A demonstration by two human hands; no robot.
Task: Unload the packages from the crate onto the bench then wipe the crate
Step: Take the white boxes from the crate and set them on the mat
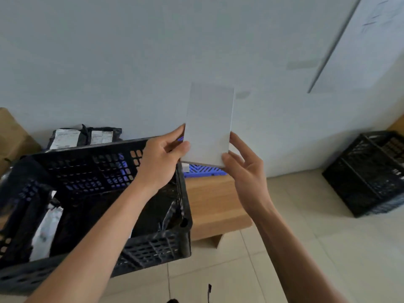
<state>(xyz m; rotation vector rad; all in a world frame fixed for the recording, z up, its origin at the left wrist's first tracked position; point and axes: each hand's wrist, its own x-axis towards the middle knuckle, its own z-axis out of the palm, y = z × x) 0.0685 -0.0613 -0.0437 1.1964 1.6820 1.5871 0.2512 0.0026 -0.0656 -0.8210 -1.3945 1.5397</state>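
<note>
A flat white box (pixel 209 125) is held upright in the air between both hands, above the right far corner of the crate (pixel 91 193) and in front of the pale wall (pixel 153 51). The left hand (pixel 160 159) grips the box's lower left edge, thumb on the near face and fingers curled behind. The right hand (pixel 244 169) pinches the lower right corner, thumb on the near face, the other fingers partly spread behind the edge.

The black slatted crate sits on the wooden bench (pixel 215 202), filling the left near part of the view. Inside it lie dark plastic packages (pixel 153 213) and, at the left, a pale one (pixel 47 230); how many there are is hard to tell in the blur. Beyond the crate's far rim, against the wall, rest two black bags with white labels (pixel 85 136). A blue slatted thing (pixel 203 170) lies on the bench just under the box.

To the right of the crate the bench top is bare wood up to its right edge. Beyond that edge is tiled floor (pixel 306 226), and far right, well apart, a second black crate (pixel 369 173) stands on the floor by the wall. A brown carton (pixel 13 136) shows at the far left.
</note>
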